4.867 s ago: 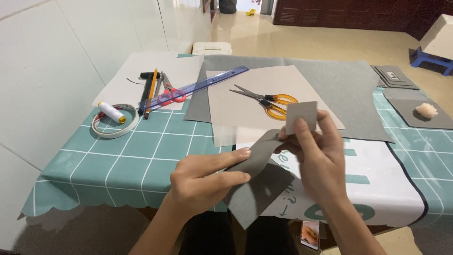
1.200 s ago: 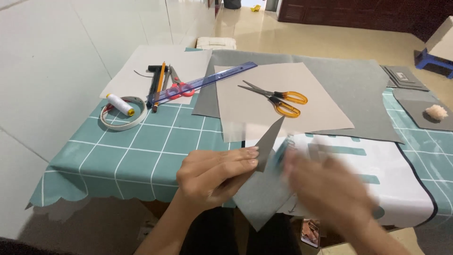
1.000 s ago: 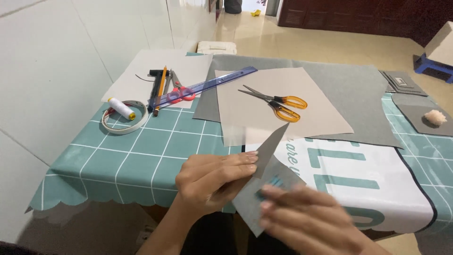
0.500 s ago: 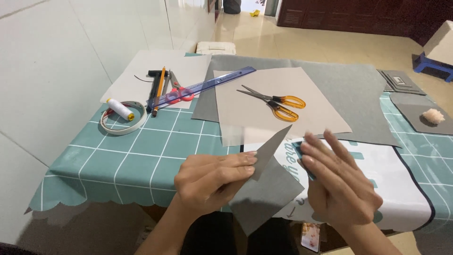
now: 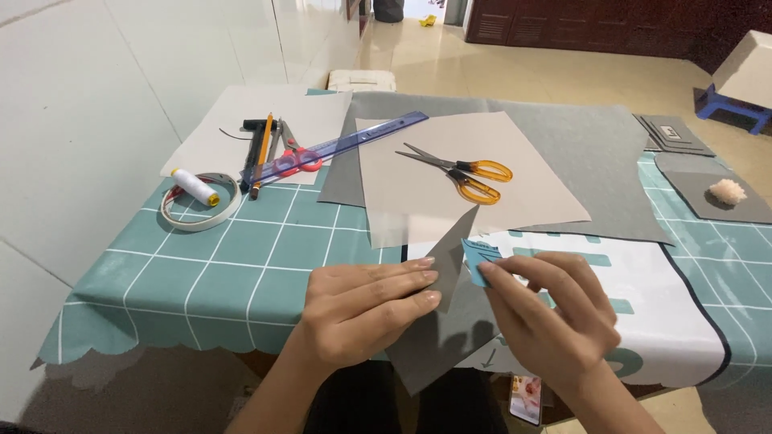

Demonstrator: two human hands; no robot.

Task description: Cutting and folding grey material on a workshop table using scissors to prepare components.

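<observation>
Our left hand (image 5: 362, 309) pinches a folded grey sheet (image 5: 438, 329) at surface (image 5: 241, 273) edge; right hand (image 5: 547, 317) grips a small blue piece (image 5: 476, 259) vs. its fold. Orange scissors (image 5: 466, 170) lie beyond.

A grey sheet (image 5: 438, 337), folded with one pointed corner standing up, sits at the worktop's near edge; a small blue scrap (image 5: 476, 261) touches its fold.

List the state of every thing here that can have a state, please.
Grey sheet: folded, held in left hand.
Blue piece: pinched by right hand.
Orange scissors: open, lying flat.
Thread spool: lying on its side.
Tape roll: lying flat.
Ruler: lying flat.
</observation>
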